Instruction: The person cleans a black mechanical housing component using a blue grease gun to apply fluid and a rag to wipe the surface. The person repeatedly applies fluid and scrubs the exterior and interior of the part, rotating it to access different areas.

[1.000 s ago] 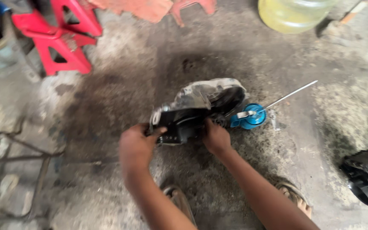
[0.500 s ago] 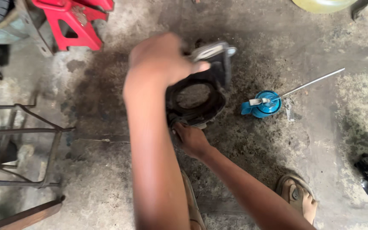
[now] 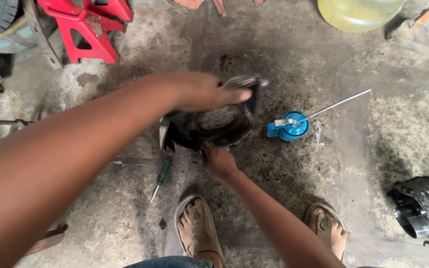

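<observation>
Left hand (image 3: 202, 92) lowered onto engine casing (image 3: 209, 124), fingers gripping | right hand (image 3: 217, 161) grips rim | screwdriver (image 3: 161, 177) beside

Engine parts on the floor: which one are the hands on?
The dark round housing at centre: left hand over its top, right hand at its near edge. The finned cylinder at far right lies untouched.

Head view, steeply down, close overhead

No sleeves are worn: both forearms are bare down to the left hand (image 3: 202, 92) and right hand (image 3: 218, 161). Open sandals (image 3: 197, 231) are worn on both feet, toes uncovered.
</observation>
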